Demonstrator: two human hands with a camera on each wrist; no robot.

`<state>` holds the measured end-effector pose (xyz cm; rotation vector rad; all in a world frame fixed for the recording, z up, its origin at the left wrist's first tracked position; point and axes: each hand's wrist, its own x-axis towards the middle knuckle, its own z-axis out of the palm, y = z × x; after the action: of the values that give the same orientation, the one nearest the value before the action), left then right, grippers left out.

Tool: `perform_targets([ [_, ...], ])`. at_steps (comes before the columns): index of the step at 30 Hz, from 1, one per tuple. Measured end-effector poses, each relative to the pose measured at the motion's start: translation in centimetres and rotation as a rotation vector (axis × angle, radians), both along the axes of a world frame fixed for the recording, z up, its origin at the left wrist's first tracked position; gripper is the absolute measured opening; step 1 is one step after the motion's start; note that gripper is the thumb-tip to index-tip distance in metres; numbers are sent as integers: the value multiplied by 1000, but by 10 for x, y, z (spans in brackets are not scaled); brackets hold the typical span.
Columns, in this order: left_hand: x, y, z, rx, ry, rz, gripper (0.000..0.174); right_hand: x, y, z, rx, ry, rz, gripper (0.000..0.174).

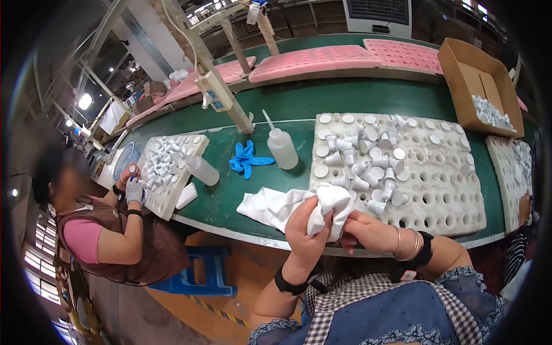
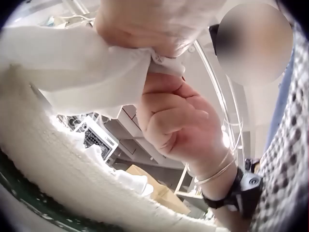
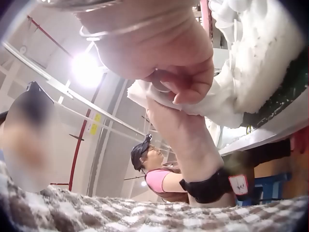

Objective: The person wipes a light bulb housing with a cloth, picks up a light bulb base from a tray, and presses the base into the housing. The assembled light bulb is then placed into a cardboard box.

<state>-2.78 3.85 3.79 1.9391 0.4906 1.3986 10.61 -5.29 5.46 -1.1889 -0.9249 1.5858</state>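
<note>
Bunched in both hands is a white cloth (image 1: 270, 208), its loose end lying to the left on the table edge. The left hand (image 1: 307, 233) grips the bunched part with curled fingers. Close on its right, the right hand (image 1: 372, 231) has its fingers curled at the cloth. The right wrist view shows the right hand (image 3: 159, 48) pinching cloth and a small smooth pale piece (image 3: 161, 86), mostly hidden by fingers. In the left wrist view the cloth (image 2: 96, 72) hangs from the left hand (image 2: 149, 24). White cups (image 1: 361, 168) lie heaped on a foam tray (image 1: 468, 213) beyond the hands.
Left of the tray are a squeeze bottle (image 1: 282, 149), blue gloves (image 1: 250, 160) and another bottle (image 1: 202, 170). A carton (image 1: 460, 75) stands back right; pink trays (image 1: 316, 62) line the back. A person (image 1: 115, 230) works at another foam tray (image 1: 164, 204) on the left.
</note>
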Motion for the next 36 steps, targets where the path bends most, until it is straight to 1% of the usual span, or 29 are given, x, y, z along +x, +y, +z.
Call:
perform_targets([
  [1, -1, 6, 1, 7, -2, 6, 38, 0, 1, 3, 7, -2, 6, 33],
  [3, 0, 24, 2, 46, -34, 270, 29, 3, -4, 18, 94, -86, -78, 52],
  [4, -6, 44, 1, 14, -109, 363, 31, 16, -7, 28, 98, -116, -40, 63],
  [5, -14, 68, 3, -25, -183, 437, 32, 32, -12, 29, 165, -140, -61, 61],
  [6, -23, 84, 7, -46, -189, 544, 38, 49, -15, 36, 114, -206, -103, 61],
  [7, -28, 98, 10, -94, -152, 580, 40, 72, -24, 47, 49, -274, -168, 62],
  [8, -37, 115, 8, 39, 42, 645, 45, 96, -34, 49, 38, -290, -246, 62],
  [9, -45, 132, 4, 103, 191, 553, 49, 120, -43, 47, 23, -315, -330, 62],
  [10, -52, 139, 4, 17, 387, 491, 49, 143, -54, 45, -3, -342, -442, 59],
  [11, -65, 156, -9, -32, 497, 398, 48, 165, -67, 41, -22, -370, -542, 57],
  [13, -71, 146, -12, -1, 599, 506, 49, 212, -95, 32, -77, -480, -763, 52],
  [15, -77, 129, -19, 83, 512, 580, 48, 255, -132, 36, -181, -374, -1003, 43],
  [17, -76, 113, -18, 56, 494, 607, 42, 339, -165, 23, -79, -227, -1219, 28],
  [18, -66, 85, 9, 343, 556, 649, 37, 366, -174, 39, 14, -141, -1235, 30],
  [19, -65, 82, 9, 341, 561, 644, 37, 387, -180, 52, 107, -50, -1245, 31],
  [21, -64, 78, 10, 255, 471, 604, 34, 397, -171, 86, 180, 10, -1462, 33],
  [22, -61, 71, 15, 254, 476, 606, 34, 397, -165, 88, 175, 12, -1460, 33],
  [24, -53, 49, 27, 167, 303, 570, 35, 394, -150, 84, 223, -112, -1515, 30],
  [25, -50, 42, 25, 12, 227, 525, 34, 382, -141, 71, 205, -100, -1503, 30],
  [26, -54, 49, 4, -33, 202, 432, 38, 358, -132, 59, 177, -260, -1299, 33],
  [27, -53, 50, -2, -76, 177, 336, 42, 330, -123, 48, 153, -409, -1091, 36],
  [28, -53, 41, -9, -149, 219, 275, 42, 303, -115, 40, 65, -543, -974, 35],
  [29, -37, 23, -4, -201, 127, 133, 43, 278, -111, 34, -24, -673, -854, 33],
  [31, -22, 7, -7, -344, 161, -68, 50, 251, -110, 19, 7, -1490, -579, 31],
  [32, -15, 0, -11, -343, 167, -68, 50, 248, -109, 16, -65, -1490, -528, 31],
  [33, -7, -7, -16, -276, 223, -204, 53, 252, -107, 10, -63, -1486, -530, 31],
  [34, 0, -9, -18, -207, 277, -339, 55, 260, -105, 0, -116, -1566, -599, 34],
  [35, 7, -8, -17, -11, 401, -406, 56, 268, -99, -10, -161, -1649, -670, 36],
  [36, 15, -17, -16, -49, 400, -455, 56, 275, -94, -19, -139, -1651, -675, 36],
])
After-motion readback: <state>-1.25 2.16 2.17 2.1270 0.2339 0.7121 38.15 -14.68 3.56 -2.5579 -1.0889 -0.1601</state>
